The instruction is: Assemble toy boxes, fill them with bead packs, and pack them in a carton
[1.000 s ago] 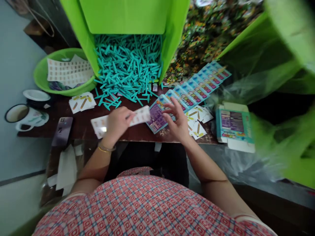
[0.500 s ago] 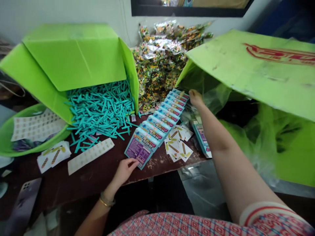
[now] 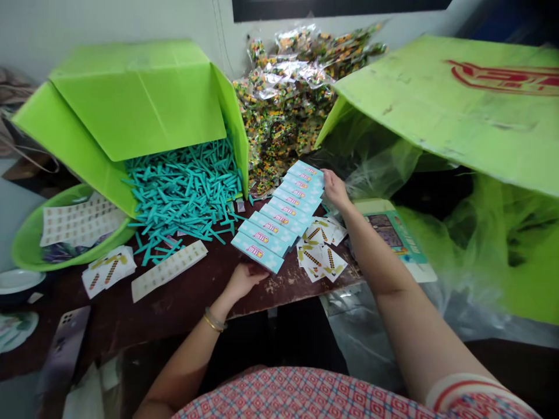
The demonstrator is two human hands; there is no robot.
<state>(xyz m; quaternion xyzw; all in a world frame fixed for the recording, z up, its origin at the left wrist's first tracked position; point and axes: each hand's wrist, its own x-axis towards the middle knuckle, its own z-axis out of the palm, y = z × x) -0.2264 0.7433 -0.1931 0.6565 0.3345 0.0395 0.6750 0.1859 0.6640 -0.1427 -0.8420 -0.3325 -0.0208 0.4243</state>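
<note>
An overlapping row of light blue printed boxes (image 3: pixel 279 216) slants over the table between my two hands. My left hand (image 3: pixel 246 280) grips the near end, its fingers partly tucked under the nearest box. At the far end my right hand (image 3: pixel 335 190) has its fingers closed on the row's edge. Narrow light blue sides with a small pink and yellow print face up. Just right of the row lie loose white cards (image 3: pixel 322 259) with yellow and brown pictures. Beyond my right forearm is a blue printed carton piece (image 3: pixel 404 235), partly hidden by the arm.
A green box (image 3: pixel 140 105) spills turquoise sticks (image 3: pixel 187 192) onto the table. Bags of colourful pieces (image 3: pixel 283 116) are heaped behind. A green bin (image 3: pixel 458 105) with clear plastic is at right. At left are a green basin (image 3: pixel 26 244), sticker strip (image 3: pixel 170 270), cards (image 3: pixel 109 270) and phone (image 3: pixel 65 343).
The row of boxes has turned over from the purple printed faces to the narrow light blue sides. Both hands stay at its ends, and the carton piece at right shows more.
</note>
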